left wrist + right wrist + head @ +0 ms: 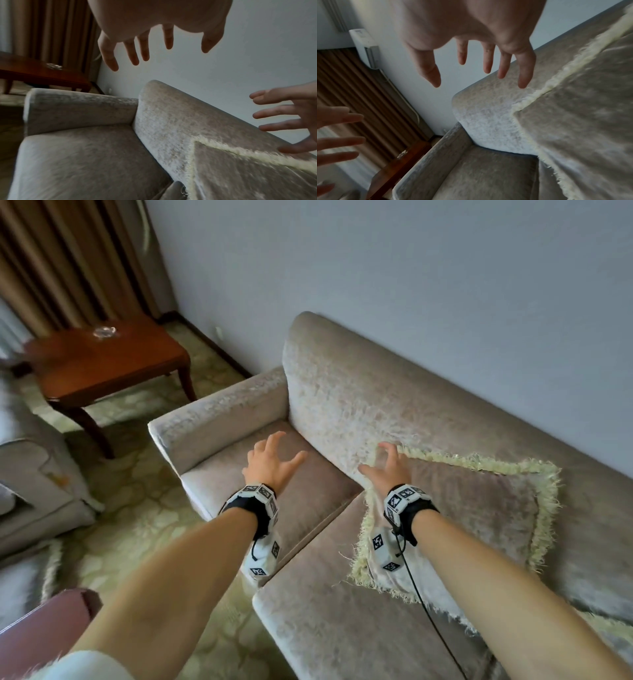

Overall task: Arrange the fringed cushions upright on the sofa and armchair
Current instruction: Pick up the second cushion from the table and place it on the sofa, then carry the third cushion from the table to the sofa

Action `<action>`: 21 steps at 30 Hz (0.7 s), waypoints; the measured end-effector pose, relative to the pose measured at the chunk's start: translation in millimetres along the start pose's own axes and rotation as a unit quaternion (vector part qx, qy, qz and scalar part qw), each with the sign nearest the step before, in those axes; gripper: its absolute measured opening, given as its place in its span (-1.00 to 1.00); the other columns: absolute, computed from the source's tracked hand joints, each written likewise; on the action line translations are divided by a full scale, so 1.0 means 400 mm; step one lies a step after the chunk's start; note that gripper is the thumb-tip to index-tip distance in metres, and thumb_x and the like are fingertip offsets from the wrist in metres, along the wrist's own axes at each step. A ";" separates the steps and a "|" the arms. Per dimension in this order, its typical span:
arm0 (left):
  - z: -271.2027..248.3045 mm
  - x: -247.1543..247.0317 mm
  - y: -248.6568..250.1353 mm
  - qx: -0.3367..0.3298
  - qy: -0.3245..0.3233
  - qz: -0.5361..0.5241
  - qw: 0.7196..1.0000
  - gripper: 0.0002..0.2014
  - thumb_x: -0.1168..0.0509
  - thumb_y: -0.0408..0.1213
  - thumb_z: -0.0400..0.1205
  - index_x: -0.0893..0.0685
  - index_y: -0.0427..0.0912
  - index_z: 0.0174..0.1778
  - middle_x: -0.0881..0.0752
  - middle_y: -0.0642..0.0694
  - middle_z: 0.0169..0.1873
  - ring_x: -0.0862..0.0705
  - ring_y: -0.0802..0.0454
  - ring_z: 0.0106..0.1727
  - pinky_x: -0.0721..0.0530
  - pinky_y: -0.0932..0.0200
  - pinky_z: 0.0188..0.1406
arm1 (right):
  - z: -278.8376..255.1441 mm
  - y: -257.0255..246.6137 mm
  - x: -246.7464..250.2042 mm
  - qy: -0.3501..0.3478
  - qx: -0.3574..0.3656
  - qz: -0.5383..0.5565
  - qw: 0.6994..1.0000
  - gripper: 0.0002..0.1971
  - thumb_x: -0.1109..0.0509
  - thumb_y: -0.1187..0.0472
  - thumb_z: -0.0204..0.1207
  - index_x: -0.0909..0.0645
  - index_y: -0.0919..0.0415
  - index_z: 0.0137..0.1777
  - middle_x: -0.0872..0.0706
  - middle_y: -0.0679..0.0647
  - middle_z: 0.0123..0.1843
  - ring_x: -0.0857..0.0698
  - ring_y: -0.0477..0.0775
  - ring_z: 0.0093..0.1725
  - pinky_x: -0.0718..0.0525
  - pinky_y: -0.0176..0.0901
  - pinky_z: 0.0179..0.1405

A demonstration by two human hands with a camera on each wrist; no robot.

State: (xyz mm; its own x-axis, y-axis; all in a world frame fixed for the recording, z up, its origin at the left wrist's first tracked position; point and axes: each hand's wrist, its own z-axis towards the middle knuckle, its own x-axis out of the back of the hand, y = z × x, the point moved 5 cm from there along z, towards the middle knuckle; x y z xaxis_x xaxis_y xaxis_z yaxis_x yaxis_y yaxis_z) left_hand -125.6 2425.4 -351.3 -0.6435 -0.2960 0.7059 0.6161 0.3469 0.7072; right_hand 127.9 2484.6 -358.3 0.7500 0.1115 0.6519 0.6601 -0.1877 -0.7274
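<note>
Sofa (342, 392) set along the wall, armchair (30, 474) off to the left. One fringed cushion (479, 508) propped on a corner against the sofa back, leaning and not yet squared upright. Right hand (388, 470) above its upper-left corner, fingers spread, gripping nothing; left hand (270, 463) over the bare seat, fingers likewise splayed and empty. Step in hand, seemingly: settling this cushion. Next probably needed: grasping both edges, rotating it flat-bottomed.

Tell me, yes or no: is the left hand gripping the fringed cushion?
No. The left hand hovers with fingers spread over the bare sofa seat, apart from the fringed cushion.
</note>
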 end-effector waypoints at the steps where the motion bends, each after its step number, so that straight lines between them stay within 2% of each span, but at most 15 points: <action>1: 0.008 0.035 -0.046 0.014 0.010 -0.006 1.000 -0.36 -0.34 0.26 0.50 -0.40 0.20 0.50 -0.45 -0.13 0.49 -0.37 -0.17 0.50 -0.39 -0.29 0.43 | -0.003 -0.035 -0.044 -0.002 0.008 -0.011 1.000 -0.40 -0.50 -0.02 0.34 -0.34 -0.20 0.35 -0.39 0.12 0.40 -0.49 0.32 0.32 -0.58 0.10 0.24; 5: 0.031 0.168 -0.230 0.042 0.037 -0.022 0.998 -0.35 -0.33 0.27 0.48 -0.42 0.18 0.50 -0.47 -0.16 0.46 -0.41 -0.20 0.46 -0.44 -0.23 0.41 | -0.015 -0.178 -0.219 -0.016 0.040 -0.042 0.998 -0.39 -0.50 -0.02 0.38 -0.37 -0.12 0.41 -0.39 0.15 0.40 -0.45 0.32 0.35 -0.52 0.04 0.22; 8: 0.036 0.284 -0.367 0.083 0.070 -0.029 0.994 -0.39 -0.34 0.23 0.49 -0.44 0.21 0.47 -0.48 -0.11 0.45 -0.40 -0.16 0.47 -0.41 -0.19 0.42 | -0.033 -0.291 -0.359 -0.042 0.061 -0.051 0.996 -0.41 -0.49 -0.01 0.41 -0.37 -0.11 0.42 -0.39 0.14 0.41 -0.45 0.31 0.36 -0.47 -0.02 0.15; 11: 0.021 0.397 -0.500 0.125 0.093 -0.040 0.987 -0.39 -0.30 0.28 0.43 -0.46 0.23 0.42 -0.51 -0.08 0.37 -0.41 -0.13 0.43 -0.42 -0.27 0.41 | -0.065 -0.395 -0.497 -0.078 0.088 -0.070 0.991 -0.40 -0.51 -0.03 0.38 -0.41 -0.09 0.41 -0.46 0.16 0.36 -0.52 0.29 0.33 -0.52 0.04 0.24; 14: -0.007 0.504 -0.613 0.159 0.127 -0.047 0.978 -0.36 -0.28 0.29 0.41 -0.47 0.18 0.41 -0.52 -0.09 0.30 -0.45 -0.13 0.38 -0.50 -0.14 0.35 | -0.097 -0.489 -0.629 -0.118 0.117 -0.075 0.983 -0.41 -0.53 -0.02 0.35 -0.44 -0.10 0.37 -0.49 0.17 0.33 -0.56 0.23 0.29 -0.52 0.04 0.29; 16: -0.034 0.574 -0.698 0.189 0.155 -0.042 0.969 -0.40 -0.32 0.23 0.50 -0.45 0.16 0.45 -0.50 -0.10 0.33 -0.50 -0.11 0.35 -0.54 -0.01 0.23 | -0.128 -0.558 -0.726 -0.155 0.140 -0.066 0.976 -0.44 -0.53 0.02 0.38 -0.45 -0.07 0.37 -0.47 0.16 0.29 -0.58 0.17 0.15 -0.52 -0.06 0.15; 18: -0.071 0.635 -0.773 0.220 0.183 -0.040 0.957 -0.42 -0.33 0.21 0.53 -0.44 0.17 0.46 -0.50 -0.08 0.33 -0.59 -0.10 0.25 -0.52 0.09 0.08 | -0.167 -0.616 -0.818 -0.197 0.164 -0.072 0.964 -0.46 -0.52 0.03 0.41 -0.45 -0.05 0.38 -0.48 0.12 0.21 -0.58 0.11 0.01 -0.51 -0.12 0.01; 21: -0.134 0.711 -0.885 0.266 0.216 -0.043 0.938 -0.42 -0.32 0.23 0.54 -0.44 0.17 0.46 -0.52 -0.06 0.32 -0.65 -0.09 0.20 -0.50 0.13 0.05 | -0.229 -0.692 -0.957 -0.258 0.201 -0.095 0.940 -0.49 -0.49 0.00 0.41 -0.46 -0.06 0.35 -0.56 0.00 -0.02 -0.62 0.08 -0.05 -0.72 0.11 0.01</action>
State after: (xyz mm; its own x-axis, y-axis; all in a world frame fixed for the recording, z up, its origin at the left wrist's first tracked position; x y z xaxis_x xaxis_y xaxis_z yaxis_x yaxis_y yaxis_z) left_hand -502.4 2170.6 -398.7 -0.3645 -0.6369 0.6793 0.1829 0.6663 0.7229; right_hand -345.7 2404.4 -386.8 0.4674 0.5845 0.6633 0.6687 0.2570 -0.6977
